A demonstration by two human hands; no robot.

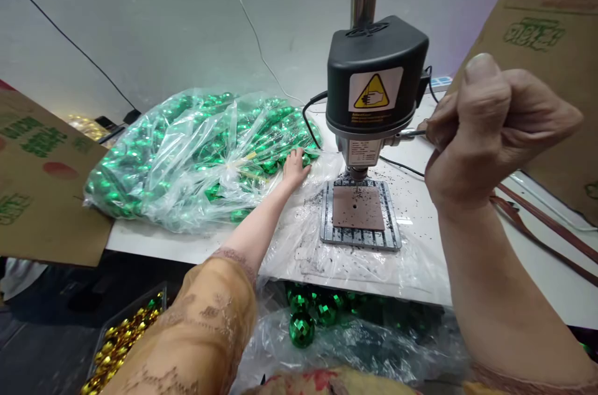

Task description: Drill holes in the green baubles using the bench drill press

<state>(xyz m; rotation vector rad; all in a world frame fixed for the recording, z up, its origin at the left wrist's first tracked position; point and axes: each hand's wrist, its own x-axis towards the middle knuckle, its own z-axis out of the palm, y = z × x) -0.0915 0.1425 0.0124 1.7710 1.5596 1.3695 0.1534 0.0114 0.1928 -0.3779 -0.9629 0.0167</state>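
Note:
My left hand [295,169] reaches to the right end of a clear plastic bag [182,158] full of shiny green faceted balls. Its fingers are spread and rest against the green balls [308,159] at the bag's edge; the fingertips are partly hidden. My right hand [490,127] is closed around the lever [413,133] of a small black drill press [376,80], whose grip is covered by the fingers. Below the drill head, a brown square pad [359,208] with a dark hole lies on the slotted metal base plate [329,236]. No ball is on the pad.
Dark shavings litter the white table [415,270] around the base. Below its front edge, loose green balls [301,329] lie in plastic. A bin of gold balls [116,339] stands lower left. Cardboard flanks both sides, left [47,183] and right [551,83]. Brown straps [546,227] lie at right.

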